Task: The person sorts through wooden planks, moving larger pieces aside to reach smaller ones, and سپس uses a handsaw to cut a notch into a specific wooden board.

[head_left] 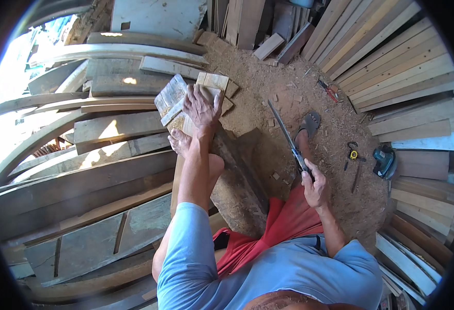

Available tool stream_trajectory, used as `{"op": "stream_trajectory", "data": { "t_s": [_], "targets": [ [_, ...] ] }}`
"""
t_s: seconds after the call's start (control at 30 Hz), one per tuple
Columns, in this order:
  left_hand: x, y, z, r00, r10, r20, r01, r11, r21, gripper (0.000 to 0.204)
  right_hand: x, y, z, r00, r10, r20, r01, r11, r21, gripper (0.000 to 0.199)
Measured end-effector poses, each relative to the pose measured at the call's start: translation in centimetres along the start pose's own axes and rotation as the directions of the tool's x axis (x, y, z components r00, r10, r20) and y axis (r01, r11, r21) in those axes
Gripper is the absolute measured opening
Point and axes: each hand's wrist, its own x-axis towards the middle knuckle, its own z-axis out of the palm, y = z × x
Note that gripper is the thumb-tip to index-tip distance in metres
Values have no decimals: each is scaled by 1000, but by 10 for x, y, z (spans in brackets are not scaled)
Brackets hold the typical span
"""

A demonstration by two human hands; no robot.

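Note:
My left hand [201,109] presses down on a small pale wooden piece [212,80], its fingers curled over it and its thumb along the right side. A weathered grey board [169,92] and a narrow wood strip [172,112] lie just left of the hand, with sawdust around them. Just below, the toes of a bare foot [179,142] rest against the wood. My right hand [316,185] is closed on the handle of what looks like a handsaw. The long thin dark saw blade [283,126] points up and to the left, apart from the wood.
A thick beam [240,188] lies between my legs. Stacked planks [118,129] fill the left, and more lean boards [397,72] line the right. On the sawdust-covered ground are red-handled pliers [330,92], a yellow tape measure [353,154] and a green power tool [385,161].

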Motion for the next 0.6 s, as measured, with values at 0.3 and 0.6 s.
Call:
{"op": "stream_trajectory", "data": {
  "t_s": [0.3, 0.6],
  "targets": [
    [-40, 16, -15, 922, -242, 303, 164, 951, 262, 98, -15, 15, -24, 1000, -26, 10, 25, 997, 68, 41],
    [-64, 39, -30, 911, -93, 401, 74, 995, 63, 102, -2, 8, -25, 990, -123, -75, 130, 987, 97, 41]
  ]
}}
